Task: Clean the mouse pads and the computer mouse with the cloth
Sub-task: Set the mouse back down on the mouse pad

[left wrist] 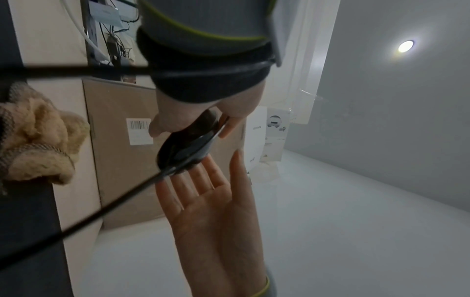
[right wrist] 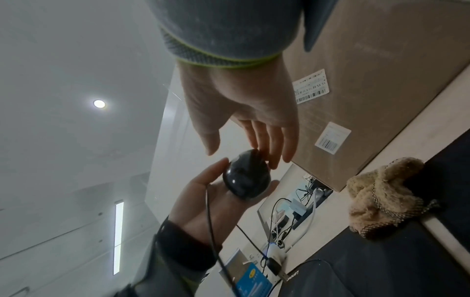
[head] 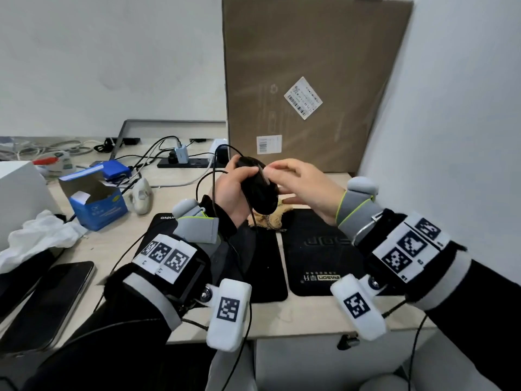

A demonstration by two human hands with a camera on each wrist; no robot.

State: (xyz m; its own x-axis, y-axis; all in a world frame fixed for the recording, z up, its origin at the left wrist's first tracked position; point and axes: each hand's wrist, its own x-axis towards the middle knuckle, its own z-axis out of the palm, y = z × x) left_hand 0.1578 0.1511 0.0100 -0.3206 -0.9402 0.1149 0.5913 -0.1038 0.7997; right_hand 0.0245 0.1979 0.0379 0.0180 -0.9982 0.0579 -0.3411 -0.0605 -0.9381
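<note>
Head view alone shows both mouse pads (head: 318,249).

The cardboard box (head: 310,80) walls off the back; the cloth (head: 272,220) lies below the raised hands.

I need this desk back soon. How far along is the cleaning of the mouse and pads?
Nothing here shows a finished step. In hand: the left hand grips the black wired mouse above the desk, while the right hand is open with fingertips at it and no cloth in it. The beige cloth lies bunched at the far edge of the two black mouse pads. Whether anything has been wiped cannot be told.
</note>
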